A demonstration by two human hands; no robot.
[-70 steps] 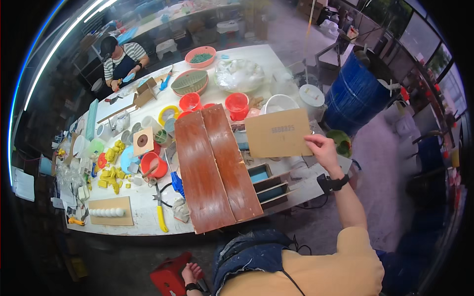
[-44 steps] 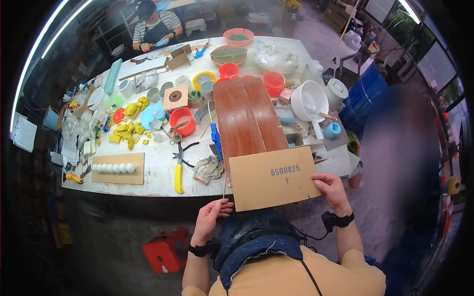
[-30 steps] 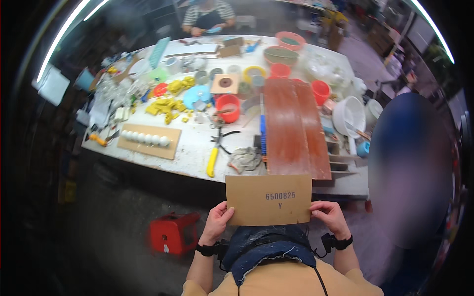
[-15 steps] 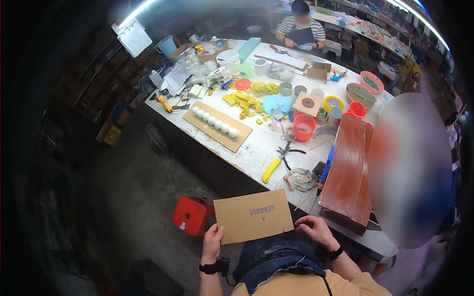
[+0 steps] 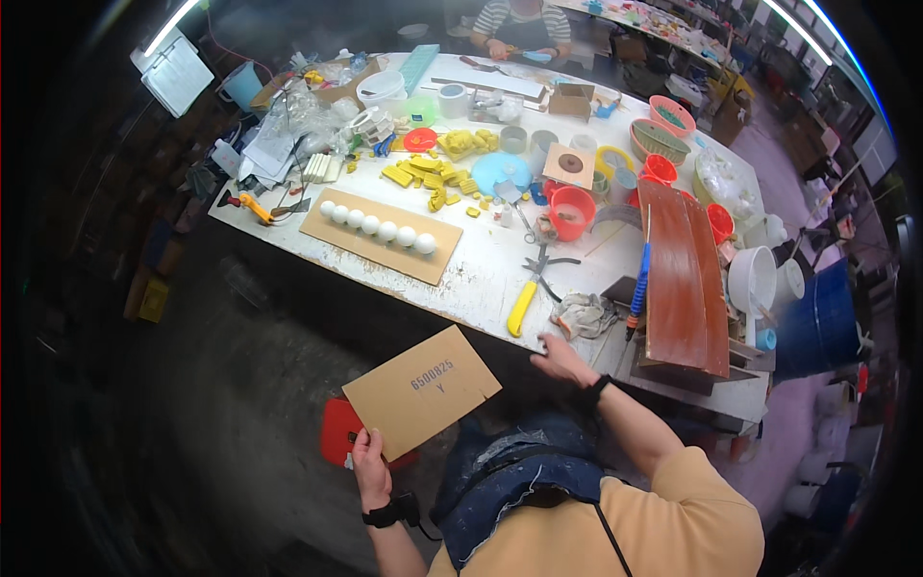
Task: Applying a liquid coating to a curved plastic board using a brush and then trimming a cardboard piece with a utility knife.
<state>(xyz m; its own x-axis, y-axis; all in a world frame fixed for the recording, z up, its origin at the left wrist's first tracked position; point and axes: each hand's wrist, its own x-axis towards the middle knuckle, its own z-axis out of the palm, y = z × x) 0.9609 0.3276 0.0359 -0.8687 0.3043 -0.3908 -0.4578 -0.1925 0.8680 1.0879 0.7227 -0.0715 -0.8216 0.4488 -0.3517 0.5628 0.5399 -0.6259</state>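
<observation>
My left hand (image 5: 372, 469) grips the lower left edge of a flat brown cardboard sheet (image 5: 428, 396) with printed marks on it. The sheet is tilted and held off the table's front edge, above a red box (image 5: 336, 431) on the floor. My right hand (image 5: 565, 362) reaches to the table edge with nothing visible in it, its fingers apart. Close by it on the table lie pliers (image 5: 522, 308) with one yellow handle and a crumpled grey-white rag (image 5: 585, 315). Farther left, several white balls (image 5: 387, 231) stand in a row on a cardboard strip (image 5: 327, 231).
Yellow lumps (image 5: 423, 173), a red cup (image 5: 571, 213) and a pale blue disc (image 5: 500, 174) crowd the table's middle. A reddish-brown curved panel (image 5: 683, 288) stands on the right, a blue-handled tool (image 5: 638, 288) beside it. Across the table is a person in a striped shirt (image 5: 519, 27).
My right hand has left the cardboard's right side and moved out to the table edge. In my left hand the cardboard has turned, its right end rising. The whole view has shifted.
</observation>
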